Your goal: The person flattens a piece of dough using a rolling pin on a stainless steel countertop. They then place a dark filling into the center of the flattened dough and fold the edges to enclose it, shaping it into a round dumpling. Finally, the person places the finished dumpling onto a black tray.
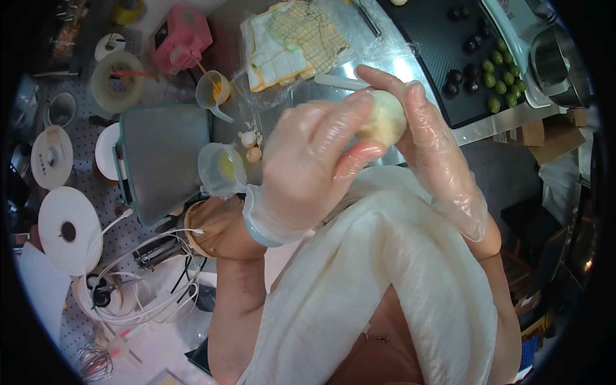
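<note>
A pale, smooth dough ball (383, 119) is held up between both hands over the steel worktop (281, 115). My left hand (313, 159), in a clear plastic glove, curls its fingers and thumb around the ball's left side. My right hand (423, 125), gloved the same way, supports it from the right, with its fingers reaching past the far side. Part of the ball is hidden by the fingers. Just beyond the hands lies a white plastic tool (340, 82), perhaps a scraper or spatula; one end is hidden behind my fingers.
A black baking tray (433, 57) at far right bears dark balls (453, 84) and green balls (500, 86). Beside it stands a steel bowl (546, 57). Leftward are a folded cloth (274, 57), a cup (206, 94) with orange liquid, eggshells (248, 139), a plastic tub (211, 168) and a cutting board (166, 154).
</note>
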Demonstrator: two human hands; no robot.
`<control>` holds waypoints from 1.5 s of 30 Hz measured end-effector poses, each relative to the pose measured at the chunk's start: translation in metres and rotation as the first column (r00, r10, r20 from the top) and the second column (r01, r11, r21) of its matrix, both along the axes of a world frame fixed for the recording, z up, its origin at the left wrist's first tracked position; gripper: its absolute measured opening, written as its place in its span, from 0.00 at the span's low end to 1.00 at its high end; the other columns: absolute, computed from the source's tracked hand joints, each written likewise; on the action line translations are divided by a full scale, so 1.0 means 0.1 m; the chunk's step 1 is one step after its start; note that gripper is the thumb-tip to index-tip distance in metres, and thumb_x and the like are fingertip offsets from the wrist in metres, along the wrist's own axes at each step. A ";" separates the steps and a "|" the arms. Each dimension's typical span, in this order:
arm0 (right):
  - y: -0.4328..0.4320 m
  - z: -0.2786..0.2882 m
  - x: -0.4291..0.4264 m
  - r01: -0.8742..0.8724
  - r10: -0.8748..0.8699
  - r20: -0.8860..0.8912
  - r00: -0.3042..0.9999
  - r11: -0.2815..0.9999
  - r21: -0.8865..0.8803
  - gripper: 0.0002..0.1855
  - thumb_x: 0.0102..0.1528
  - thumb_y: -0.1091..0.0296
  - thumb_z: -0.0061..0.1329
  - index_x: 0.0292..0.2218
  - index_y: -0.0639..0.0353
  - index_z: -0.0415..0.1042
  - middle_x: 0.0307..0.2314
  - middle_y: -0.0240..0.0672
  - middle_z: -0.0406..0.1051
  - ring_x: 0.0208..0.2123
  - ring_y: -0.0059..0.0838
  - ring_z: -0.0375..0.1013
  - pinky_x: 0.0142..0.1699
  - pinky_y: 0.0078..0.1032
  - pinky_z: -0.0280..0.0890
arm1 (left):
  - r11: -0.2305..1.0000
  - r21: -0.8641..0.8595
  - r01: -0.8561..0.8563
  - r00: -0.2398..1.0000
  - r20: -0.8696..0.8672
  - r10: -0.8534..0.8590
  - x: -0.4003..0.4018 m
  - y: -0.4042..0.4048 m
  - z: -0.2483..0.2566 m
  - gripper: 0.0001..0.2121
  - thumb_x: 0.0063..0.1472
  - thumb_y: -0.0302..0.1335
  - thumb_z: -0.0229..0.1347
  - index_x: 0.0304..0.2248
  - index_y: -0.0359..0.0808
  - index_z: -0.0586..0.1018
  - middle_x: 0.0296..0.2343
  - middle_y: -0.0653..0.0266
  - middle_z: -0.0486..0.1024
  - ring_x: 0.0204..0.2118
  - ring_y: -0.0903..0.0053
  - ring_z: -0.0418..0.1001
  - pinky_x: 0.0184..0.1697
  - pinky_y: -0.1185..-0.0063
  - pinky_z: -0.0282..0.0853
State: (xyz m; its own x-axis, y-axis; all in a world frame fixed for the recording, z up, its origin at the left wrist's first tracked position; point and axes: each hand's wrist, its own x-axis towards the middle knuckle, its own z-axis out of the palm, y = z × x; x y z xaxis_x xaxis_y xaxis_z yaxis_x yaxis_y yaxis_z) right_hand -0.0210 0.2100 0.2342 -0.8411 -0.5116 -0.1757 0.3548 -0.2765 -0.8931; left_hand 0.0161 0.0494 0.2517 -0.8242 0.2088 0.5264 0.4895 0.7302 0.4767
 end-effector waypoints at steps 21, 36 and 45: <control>-0.01 -0.24 -0.14 0.063 -0.061 -0.097 0.993 0.998 0.012 0.40 0.62 0.39 0.28 0.57 0.71 0.54 0.44 0.40 0.67 0.48 0.29 0.65 0.57 0.27 0.56 | 0.997 -0.075 -0.024 0.998 -0.052 0.021 0.03 0.12 -0.29 0.24 0.52 0.34 0.61 0.48 0.35 0.74 0.40 0.59 0.71 0.38 0.66 0.70 0.41 0.73 0.64; 0.04 -0.47 -0.41 0.037 -0.041 0.096 0.995 0.998 0.047 0.37 0.61 0.39 0.31 0.55 0.65 0.60 0.43 0.39 0.69 0.41 0.25 0.66 0.43 0.20 0.60 | 0.958 -0.286 -0.018 0.996 0.081 0.043 -0.14 0.18 -0.54 0.31 0.59 0.48 0.51 0.54 0.33 0.67 0.57 0.52 0.59 0.62 0.56 0.50 0.57 0.63 0.51; 0.00 -0.49 -0.50 -0.002 -0.004 0.194 0.981 1.000 0.028 0.36 0.61 0.40 0.33 0.54 0.66 0.61 0.44 0.39 0.68 0.43 0.24 0.67 0.44 0.20 0.61 | 0.990 -0.133 0.057 0.987 0.159 -0.035 -0.20 0.13 -0.74 0.36 0.56 0.48 0.54 0.57 0.32 0.62 0.57 0.52 0.59 0.63 0.56 0.50 0.59 0.62 0.49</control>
